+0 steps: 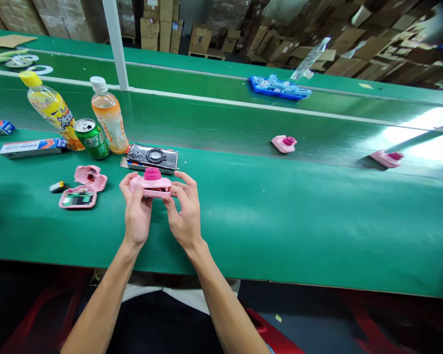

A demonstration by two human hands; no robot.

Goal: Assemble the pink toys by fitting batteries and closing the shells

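Observation:
Between my two hands is a pink toy camera (152, 184) with a darker pink lens, held just above the green table. A dark gap shows between its two shell halves on the right side. My left hand (137, 211) grips its left end, thumb at the front. My right hand (184, 211) pinches its right end near the gap. To the left lies an opened pink camera shell (90, 178) with a green circuit board (77, 198) in its lower half. A small battery-like part (58, 187), white and yellow, sits beside it.
Behind my hands lies a phone (153, 157) on a box. A green can (92, 139), an orange drink bottle (110, 118) and a yellow bottle (55, 110) stand left, near a toothpaste-like box (33, 148). Pink cameras (284, 143) and a blue tray (276, 91) are farther right.

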